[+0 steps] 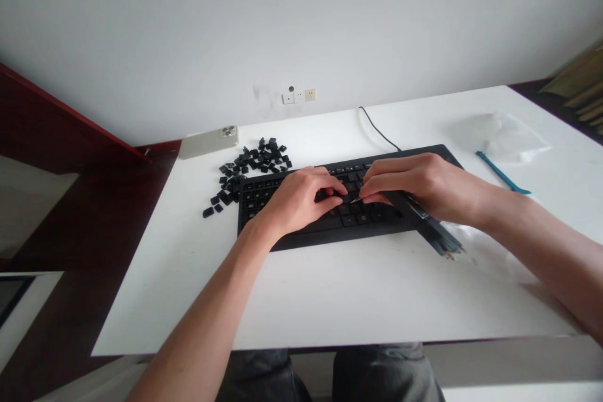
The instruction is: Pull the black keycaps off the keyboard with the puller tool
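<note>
A black keyboard (301, 240) lies on the white table, with many key positions on its left side bare of caps. My left hand (306, 198) rests over its middle, thumb and forefinger drawn close together at the keys. Whatever may be between those fingertips is too dark to make out. From the right, my right hand (419, 185) pinches a thin pointed metal tool (357, 200), its tip down among the keys near my left fingertips. Below the right palm, a dark elongated bundle (440, 240) with small metallic ends reaches over the keyboard's front edge; its kind is unclear.
Loose black keycaps (264, 157) are scattered left of and behind the keyboard. A phone (210, 142) lies at the back left. On the right are a blue pry tool (502, 173) and a clear plastic bag (511, 138). A cable (377, 129) runs off behind.
</note>
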